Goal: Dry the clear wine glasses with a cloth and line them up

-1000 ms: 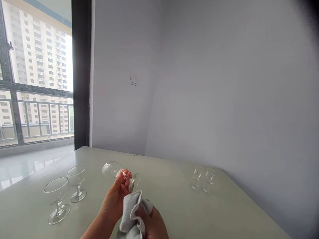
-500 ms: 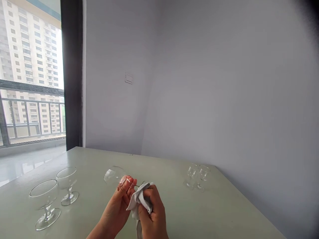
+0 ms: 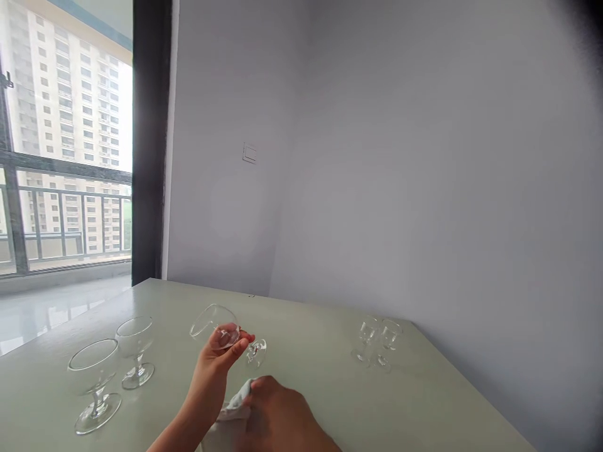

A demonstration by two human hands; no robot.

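Note:
My left hand (image 3: 223, 351) is closed around the stem and lower bowl of a clear stemmed glass (image 3: 207, 320). The glass is tilted, its rim toward the upper left and its round foot showing beyond my fingertips at the right. Lower down, my right hand (image 3: 277, 408) grips a whitish cloth (image 3: 238, 402), which hangs toward the table below my left wrist. The cloth is apart from the glass, and part of it lies hidden behind my hands.
Two stemmed glasses stand upright at the left, a nearer glass (image 3: 97, 389) and a farther glass (image 3: 135, 351). Two smaller glasses, one a small stemmed glass (image 3: 389, 339), stand at the right. The pale green table (image 3: 330, 351) meets grey walls behind; a window is at the far left.
My right hand has pulled the cloth down, away from the foot of the glass. My left hand has raised the glass slightly and moved left, exposing the foot. The view has shifted a little.

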